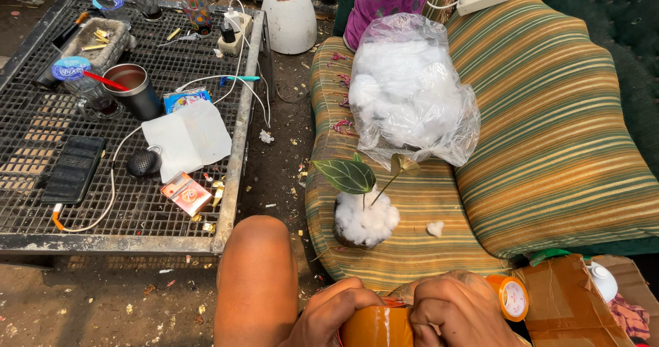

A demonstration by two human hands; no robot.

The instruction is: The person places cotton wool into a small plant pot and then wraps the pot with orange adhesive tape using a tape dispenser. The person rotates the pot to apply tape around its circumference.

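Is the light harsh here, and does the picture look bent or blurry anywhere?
Head view: bright daylight, glare on the plastic bag of white fluff; straight edges of the metal grate table bow outward, a wide-lens effect; hands and tape roll at the bottom edge stay fairly sharp.

Bright daylight from overhead, outdoors, hard and even. Short shadows sit tight under the mug (135,89) and the small plant (364,210). Glare blows out the clear plastic bag (412,89) and the white paper (189,137) on the desk (41,210). Focus sharp across the frame, no motion blur. Wide-angle bend at the edges; desk rails bow outward. Bottom edge crops both hands.
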